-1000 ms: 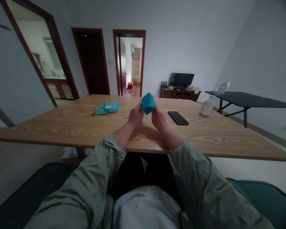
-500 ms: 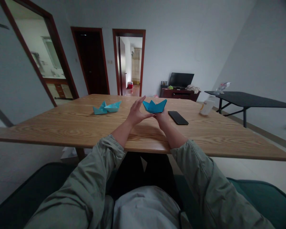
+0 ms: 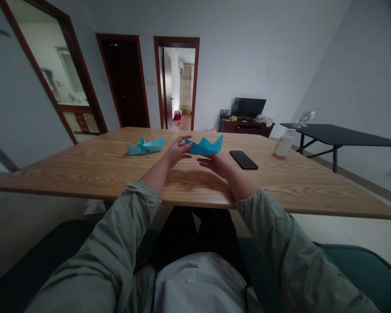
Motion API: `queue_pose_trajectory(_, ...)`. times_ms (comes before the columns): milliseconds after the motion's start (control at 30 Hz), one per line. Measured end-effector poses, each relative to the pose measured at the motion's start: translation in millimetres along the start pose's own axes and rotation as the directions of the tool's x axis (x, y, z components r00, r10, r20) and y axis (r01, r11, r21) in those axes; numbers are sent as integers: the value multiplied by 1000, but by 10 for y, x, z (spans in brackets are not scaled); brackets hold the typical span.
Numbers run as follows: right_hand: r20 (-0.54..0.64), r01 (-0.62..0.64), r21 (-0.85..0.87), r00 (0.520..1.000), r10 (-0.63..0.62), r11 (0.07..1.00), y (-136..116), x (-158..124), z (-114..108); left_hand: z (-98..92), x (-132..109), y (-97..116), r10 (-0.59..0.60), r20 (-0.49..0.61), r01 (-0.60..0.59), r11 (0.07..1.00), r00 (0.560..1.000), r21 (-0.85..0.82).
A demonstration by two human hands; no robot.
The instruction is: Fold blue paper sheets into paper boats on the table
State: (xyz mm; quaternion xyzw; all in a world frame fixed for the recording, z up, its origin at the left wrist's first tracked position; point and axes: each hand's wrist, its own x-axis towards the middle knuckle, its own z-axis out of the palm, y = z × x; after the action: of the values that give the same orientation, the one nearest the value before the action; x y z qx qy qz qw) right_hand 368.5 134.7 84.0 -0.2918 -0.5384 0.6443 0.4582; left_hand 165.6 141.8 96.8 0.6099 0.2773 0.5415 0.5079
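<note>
Blue paper boat (image 3: 204,148), light and crushable; hold the hull gently. My left hand (image 3: 177,152) curls at its 9 o'clock tip, grip unclear; my right hand (image 3: 215,165) lies open.

head-worn camera, single view: set above the seated person's chest (image 3: 198,282), facing forward and down, wide angle. close range takes in the left hand (image 3: 177,152), right hand (image 3: 217,165) and table (image 3: 68,182); far range reaches the back wall (image 3: 263,56) and a doorway (image 3: 177,82).
</note>
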Motion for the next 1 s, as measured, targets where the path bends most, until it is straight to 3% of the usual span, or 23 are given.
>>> queue_pose_trajectory(133,-35,-3,-70,999,0,998,31,-4,-23,-60,46,-67,-12,9,11,999,1000,53)
queue_pose_trajectory(267,-238,-176,-214,963,124,961,84,32,-84,-272,128,-176,44,-119,-5,952,992,306)
queue_pose_trajectory(333,-300,-217,-289,945,126,932,108,49,-103,-412,151,-225,136,-164,-19,822,977,569)
queue_pose_trajectory(400,-303,-200,-376,949,84,905,128,61,-109,-538,165,-263,238,-144,-41,634,960,772)
queue_pose_trajectory(500,-284,-184,-501,958,40,846,153,81,-105,-657,206,-305,300,-114,-27,427,947,904)
queue_pose_trajectory(600,-266,-189,-584,963,33,789,176,112,-112,-710,302,-347,289,-172,74,322,942,944)
queue_pose_trajectory(833,-220,-157,-680,976,6,716,238,125,-168,-774,462,-470,283,-323,240,292,903,926)
queue_pose_trajectory(1000,-107,-52,-833,992,-67,551,265,107,-183,-945,263,-198,381,-304,174,340,873,924)
